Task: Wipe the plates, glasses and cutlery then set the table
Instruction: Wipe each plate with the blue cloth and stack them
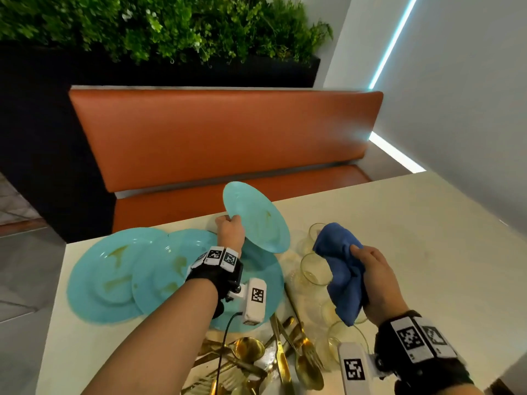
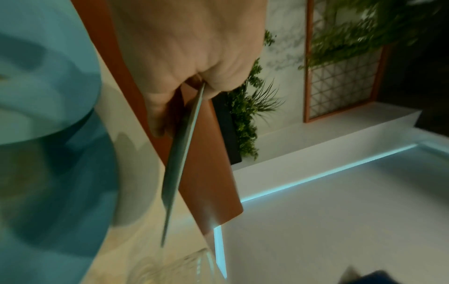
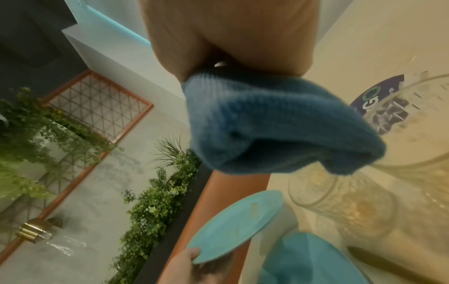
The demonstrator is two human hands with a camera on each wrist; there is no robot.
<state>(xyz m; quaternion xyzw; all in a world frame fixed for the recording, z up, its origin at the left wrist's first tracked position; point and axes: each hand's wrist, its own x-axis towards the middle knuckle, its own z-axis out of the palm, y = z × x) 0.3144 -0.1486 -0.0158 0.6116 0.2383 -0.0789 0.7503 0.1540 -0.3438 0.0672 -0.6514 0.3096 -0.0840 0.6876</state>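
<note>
The cutlery (image 1: 273,363) pile runs off the head view's edge at 6 o'clock; the left forearm hides part of one plate (image 1: 159,277)

**Glaze, glass, gilt metal and cloth**

The turquoise plates (image 1: 102,275) look smooth and glossy, smeared with brownish residue. The cutlery (image 1: 281,357) is shiny gold-toned metal. The glasses (image 1: 315,269) are clear and patterned. The blue cloth (image 1: 342,269) is soft, ribbed, matt. The pale counter (image 1: 427,238) is smooth.
</note>
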